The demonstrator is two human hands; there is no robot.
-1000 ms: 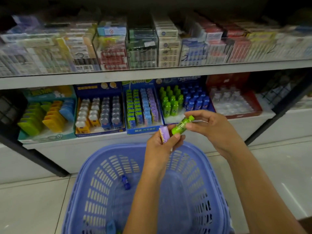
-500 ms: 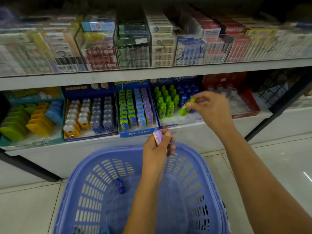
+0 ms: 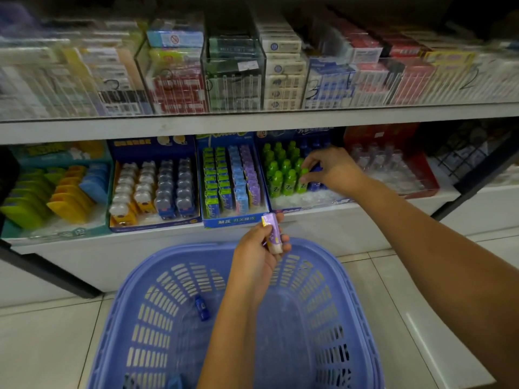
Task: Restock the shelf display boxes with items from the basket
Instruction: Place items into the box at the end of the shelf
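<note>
L hand (image 3: 261, 248) curled in grip, arm bent; R hand (image 3: 330, 169) extended fwd, pinching.

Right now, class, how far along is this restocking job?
Done: the green bottle rows look nearly full. In hand: right hand pinches a green bottle beside them; left hand grips a purple pack. Left: that pack and a blue item lying in the basket.

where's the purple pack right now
The purple pack is at the centre of the head view, gripped in the left hand above the blue basket's far rim, just below the front of the blue display box.
</note>
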